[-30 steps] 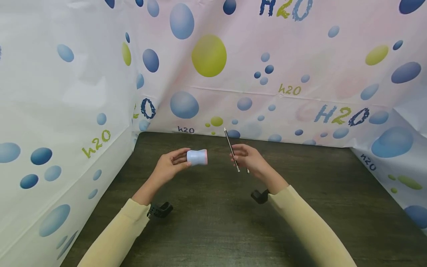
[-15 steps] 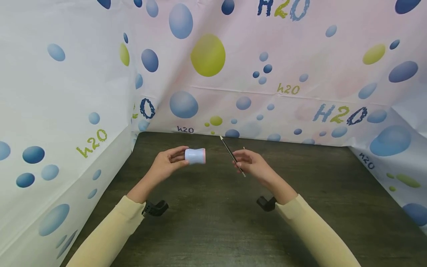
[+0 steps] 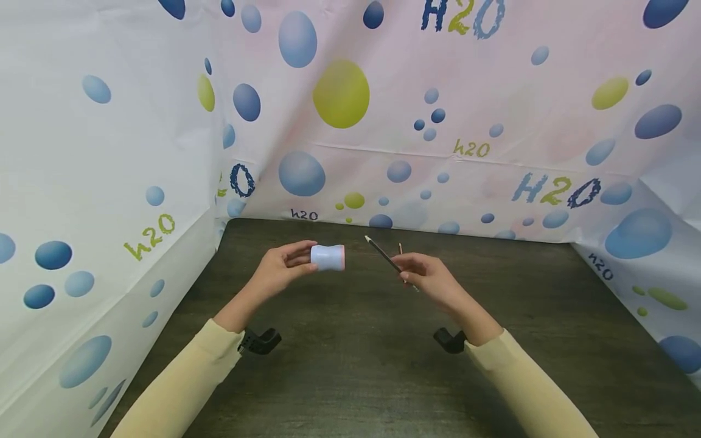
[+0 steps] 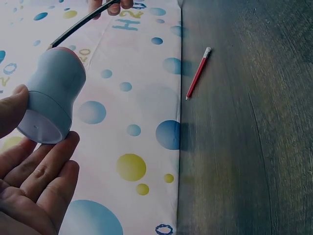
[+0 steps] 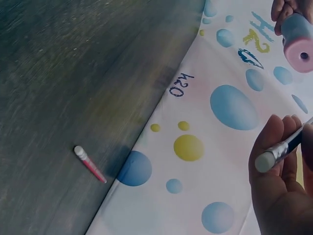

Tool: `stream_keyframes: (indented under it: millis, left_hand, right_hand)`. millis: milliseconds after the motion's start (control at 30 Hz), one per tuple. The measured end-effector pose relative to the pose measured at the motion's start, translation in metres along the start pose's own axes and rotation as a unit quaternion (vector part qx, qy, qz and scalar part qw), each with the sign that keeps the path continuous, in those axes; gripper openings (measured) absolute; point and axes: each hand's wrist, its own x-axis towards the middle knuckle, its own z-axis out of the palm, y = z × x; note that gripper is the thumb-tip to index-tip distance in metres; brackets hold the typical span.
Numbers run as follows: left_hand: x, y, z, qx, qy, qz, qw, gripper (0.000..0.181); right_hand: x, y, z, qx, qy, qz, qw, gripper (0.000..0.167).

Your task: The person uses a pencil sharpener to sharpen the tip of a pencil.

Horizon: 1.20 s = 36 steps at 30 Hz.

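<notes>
A light-blue pencil sharpener with a pink end is held in the air by my left hand, thumb on one side and fingers on the other. The pink end, with a small dark hole in the right wrist view, faces right. My right hand pinches a black pencil near its white eraser. The pencil's sharpened tip slants up and left, apart from the sharpener. A red pencil with a white eraser lies on the dark table, partly hidden behind the right hand in the head view.
The dark wooden table extends beneath both hands. A white covering with blue and green bubbles and "H2O" lettering stands at the back and along both sides. Black straps with wrist cameras sit on both wrists.
My right hand has moved right and a little nearer, tilting the black pencil from steep to more slanted. The red pencil's tip has come into sight. My left hand keeps its hold with little movement.
</notes>
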Motion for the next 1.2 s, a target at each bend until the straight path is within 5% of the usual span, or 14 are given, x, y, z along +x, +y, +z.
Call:
stream_keyframes:
  millis: [467, 1200]
  left_hand:
    - [0.003, 0.002, 0.005, 0.000, -0.008, 0.002, 1.0000, 0.052]
    - [0.000, 0.003, 0.017, 0.002, -0.025, 0.011, 0.9996, 0.051]
  right_hand:
    - [-0.007, 0.006, -0.001, -0.025, -0.006, -0.013, 0.9996, 0.036]
    - [-0.007, 0.006, 0.002, -0.134, 0.001, -0.093, 0.9867, 0.030]
